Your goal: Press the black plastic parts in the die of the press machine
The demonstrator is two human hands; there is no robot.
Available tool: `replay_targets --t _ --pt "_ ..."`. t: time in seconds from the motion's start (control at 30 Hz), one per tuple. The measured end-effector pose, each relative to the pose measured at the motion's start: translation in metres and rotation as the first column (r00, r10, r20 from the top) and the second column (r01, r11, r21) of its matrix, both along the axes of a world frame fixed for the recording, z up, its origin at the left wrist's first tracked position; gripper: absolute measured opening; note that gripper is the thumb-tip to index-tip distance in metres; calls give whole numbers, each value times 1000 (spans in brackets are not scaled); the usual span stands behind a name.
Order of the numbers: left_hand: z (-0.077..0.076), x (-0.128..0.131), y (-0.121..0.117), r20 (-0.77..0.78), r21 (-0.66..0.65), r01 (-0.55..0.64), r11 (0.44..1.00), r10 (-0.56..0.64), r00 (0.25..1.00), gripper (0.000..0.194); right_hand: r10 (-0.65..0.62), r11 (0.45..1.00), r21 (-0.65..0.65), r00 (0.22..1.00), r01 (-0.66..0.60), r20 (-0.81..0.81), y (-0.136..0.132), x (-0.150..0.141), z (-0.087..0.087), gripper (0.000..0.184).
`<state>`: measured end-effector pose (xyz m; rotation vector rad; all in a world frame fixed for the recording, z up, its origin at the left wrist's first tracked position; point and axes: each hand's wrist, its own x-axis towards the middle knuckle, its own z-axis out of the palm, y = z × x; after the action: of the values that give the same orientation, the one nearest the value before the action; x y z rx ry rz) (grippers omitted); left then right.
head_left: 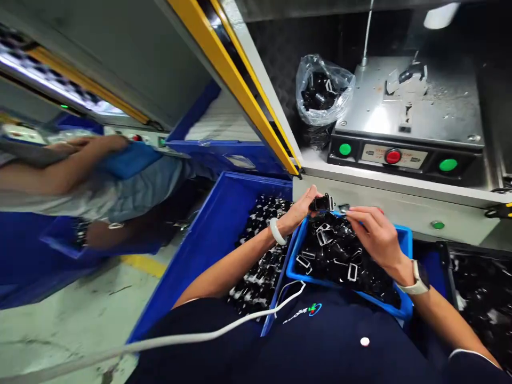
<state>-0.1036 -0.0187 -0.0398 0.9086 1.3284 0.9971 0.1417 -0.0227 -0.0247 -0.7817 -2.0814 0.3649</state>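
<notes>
My left hand [299,209], with a white bangle at the wrist, grips a black plastic part with a pale rectangular frame [325,203]. Just to its right, my right hand [376,232] pinches a small dark, shiny piece [344,208] between thumb and fingertips; its exact kind is too small to tell. A narrow gap separates the two pieces. Both hands are above a bright blue bin [405,250] filled with black parts, several with silvery rectangular frames [352,272].
Behind the hands stands a metal machine fixture [444,106] with green buttons and a red button [393,156]. A clear plastic bag [340,101] of black parts is beside it. A large blue bin [200,234] lies left; a white cable [188,338] crosses my front. Another person [80,176] is at left.
</notes>
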Motion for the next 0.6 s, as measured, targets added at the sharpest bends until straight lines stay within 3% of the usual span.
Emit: replay_targets --t 0.17,0.27,0.37,0.5,0.6 --pt "12 46 16 101 35 179 983 -181 978 66 -41 987 159 991 19 130 8 -7 6 28" --pt "18 69 28 170 67 226 972 -234 957 53 -100 980 186 975 62 199 18 4 4 32" --pt "21 81 45 110 109 267 958 -278 954 40 -117 981 183 957 69 266 29 18 10 35" --pt "38 84 80 -13 248 267 931 -272 962 27 -58 995 93 958 33 282 56 37 44 29" --pt "68 83 122 -70 411 229 882 -220 973 19 -199 980 22 969 198 148 101 46 82 26"
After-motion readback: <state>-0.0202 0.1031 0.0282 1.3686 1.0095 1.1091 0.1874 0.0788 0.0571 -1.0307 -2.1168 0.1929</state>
